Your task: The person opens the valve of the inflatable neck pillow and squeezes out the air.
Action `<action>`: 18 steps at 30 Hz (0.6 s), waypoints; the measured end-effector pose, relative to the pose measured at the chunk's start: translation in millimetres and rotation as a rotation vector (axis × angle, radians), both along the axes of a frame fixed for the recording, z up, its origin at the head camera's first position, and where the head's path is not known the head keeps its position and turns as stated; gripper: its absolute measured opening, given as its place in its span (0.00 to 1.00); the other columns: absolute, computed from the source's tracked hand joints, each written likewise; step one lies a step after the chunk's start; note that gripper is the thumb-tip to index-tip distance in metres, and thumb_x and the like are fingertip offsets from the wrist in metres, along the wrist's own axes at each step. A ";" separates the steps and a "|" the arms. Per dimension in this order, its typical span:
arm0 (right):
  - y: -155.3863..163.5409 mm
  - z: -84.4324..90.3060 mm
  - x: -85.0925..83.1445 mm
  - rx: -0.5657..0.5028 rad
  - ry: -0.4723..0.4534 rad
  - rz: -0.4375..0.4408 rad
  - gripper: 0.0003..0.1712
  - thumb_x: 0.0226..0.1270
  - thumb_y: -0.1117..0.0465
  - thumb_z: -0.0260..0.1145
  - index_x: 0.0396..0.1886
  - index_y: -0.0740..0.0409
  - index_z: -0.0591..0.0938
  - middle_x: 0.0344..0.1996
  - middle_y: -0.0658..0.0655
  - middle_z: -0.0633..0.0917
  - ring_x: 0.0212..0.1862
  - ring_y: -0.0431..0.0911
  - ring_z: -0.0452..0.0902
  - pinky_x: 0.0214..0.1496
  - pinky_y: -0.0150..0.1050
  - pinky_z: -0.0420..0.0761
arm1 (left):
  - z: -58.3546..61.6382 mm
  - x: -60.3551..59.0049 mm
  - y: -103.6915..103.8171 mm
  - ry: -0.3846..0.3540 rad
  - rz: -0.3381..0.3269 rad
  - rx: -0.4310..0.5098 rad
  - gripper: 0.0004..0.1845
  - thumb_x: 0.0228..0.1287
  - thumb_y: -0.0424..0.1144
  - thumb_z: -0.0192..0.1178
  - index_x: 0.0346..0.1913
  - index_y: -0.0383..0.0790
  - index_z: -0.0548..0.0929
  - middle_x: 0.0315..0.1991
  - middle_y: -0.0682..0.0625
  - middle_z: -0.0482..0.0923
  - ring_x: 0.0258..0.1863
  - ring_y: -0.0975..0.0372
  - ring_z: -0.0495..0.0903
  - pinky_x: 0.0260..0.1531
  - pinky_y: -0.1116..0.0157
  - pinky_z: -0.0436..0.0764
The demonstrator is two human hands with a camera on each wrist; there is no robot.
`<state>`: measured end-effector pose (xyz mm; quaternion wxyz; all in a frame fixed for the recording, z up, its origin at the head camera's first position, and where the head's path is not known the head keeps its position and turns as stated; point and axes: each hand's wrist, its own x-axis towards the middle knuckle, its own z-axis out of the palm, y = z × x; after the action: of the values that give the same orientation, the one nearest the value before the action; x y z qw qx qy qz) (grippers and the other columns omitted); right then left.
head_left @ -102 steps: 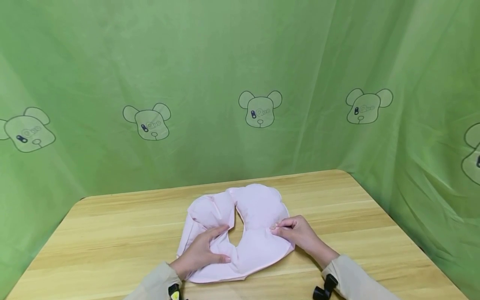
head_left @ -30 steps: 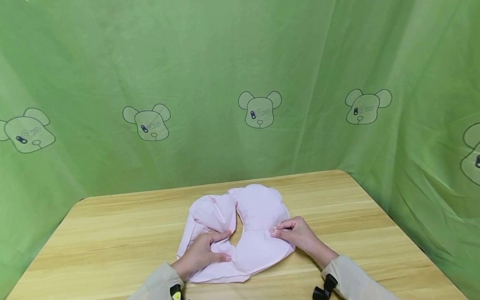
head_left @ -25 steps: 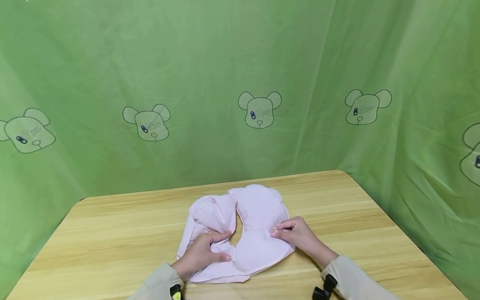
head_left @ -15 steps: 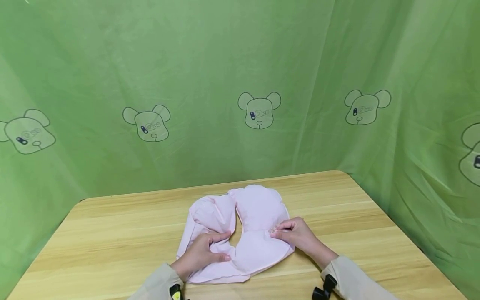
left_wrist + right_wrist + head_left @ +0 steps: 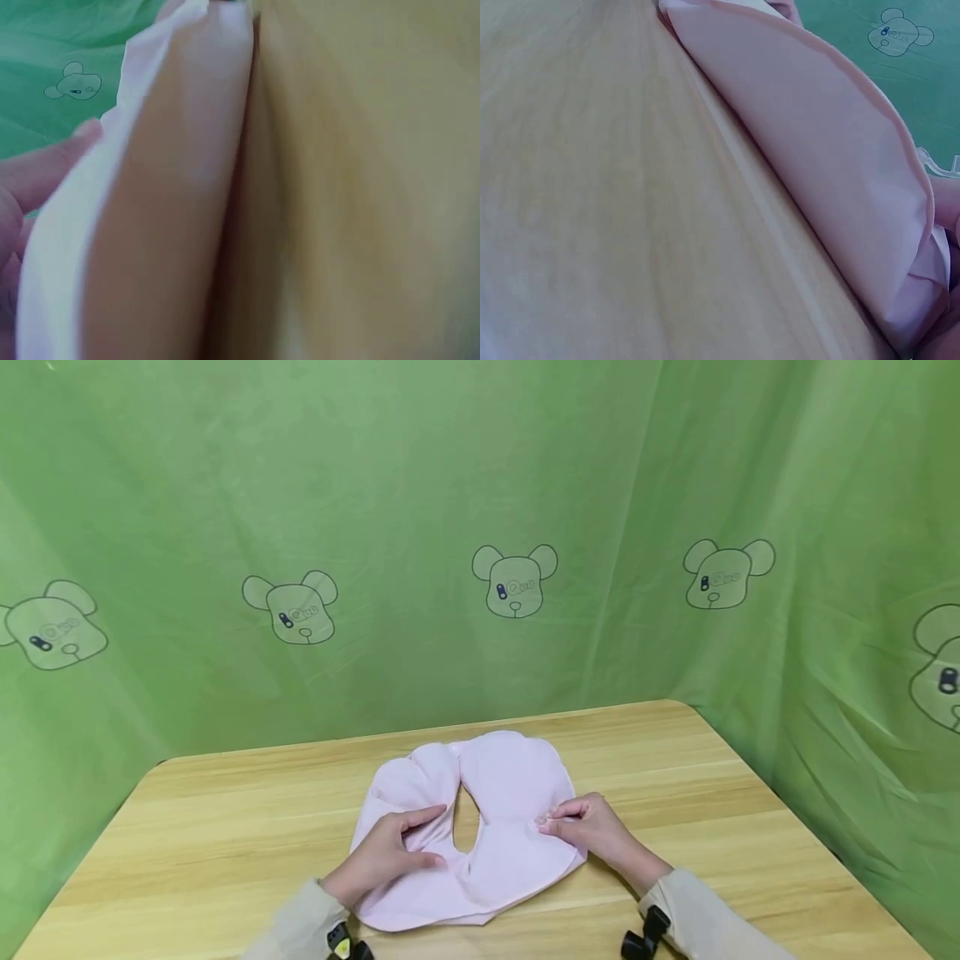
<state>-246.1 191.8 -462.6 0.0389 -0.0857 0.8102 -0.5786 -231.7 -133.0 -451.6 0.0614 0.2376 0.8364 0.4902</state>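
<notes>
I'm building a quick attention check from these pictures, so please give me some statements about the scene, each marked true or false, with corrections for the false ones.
1. The pink cushion lies on the wooden table. True.
2. The backdrop is plain red. False: a green curtain with bear-face outlines hangs behind the table.
3. The right hand pinches at the cushion. True.
4. Both hands are on the same half of the cushion. False: the left hand is on its left half, the right hand on its right half.
5. The table shows through the middle of the cushion. True.
6. Both forearms are bare. False: pale sleeves cover them.
</notes>
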 end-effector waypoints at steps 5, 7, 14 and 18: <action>0.2 1.1 1.4 -0.014 0.014 0.005 0.13 0.50 0.65 0.74 0.29 0.73 0.85 0.29 0.55 0.85 0.30 0.37 0.76 0.31 0.29 0.76 | 15.1 3.7 -0.1 -0.081 0.015 0.046 0.39 0.45 0.42 0.73 0.64 0.43 0.71 0.64 0.47 0.69 0.67 0.51 0.61 0.67 0.52 0.55; 0.5 1.1 1.8 -0.015 0.022 0.012 0.14 0.50 0.65 0.74 0.30 0.74 0.85 0.29 0.55 0.86 0.31 0.37 0.76 0.31 0.29 0.76 | 22.1 4.7 2.0 -0.079 0.013 0.059 0.40 0.45 0.42 0.73 0.65 0.44 0.71 0.65 0.48 0.69 0.68 0.51 0.61 0.67 0.52 0.55; 1.4 -1.6 0.3 -0.004 0.009 0.005 0.12 0.51 0.66 0.74 0.29 0.74 0.85 0.28 0.54 0.85 0.30 0.37 0.75 0.30 0.28 0.76 | 43.2 4.7 20.2 0.036 -0.045 0.085 0.41 0.46 0.41 0.74 0.67 0.45 0.69 0.66 0.51 0.67 0.68 0.53 0.61 0.67 0.49 0.56; 1.7 -2.3 -0.6 -0.004 0.002 -0.002 0.10 0.51 0.66 0.73 0.28 0.73 0.85 0.28 0.55 0.85 0.30 0.38 0.75 0.30 0.29 0.75 | 50.1 3.8 38.4 0.032 -0.082 0.116 0.45 0.46 0.41 0.74 0.69 0.47 0.65 0.69 0.54 0.62 0.70 0.56 0.56 0.68 0.51 0.53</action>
<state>-246.7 193.4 -464.9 0.0372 -0.0856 0.8091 -0.5802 -227.9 -94.6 -401.5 0.0541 0.2827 0.7969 0.5312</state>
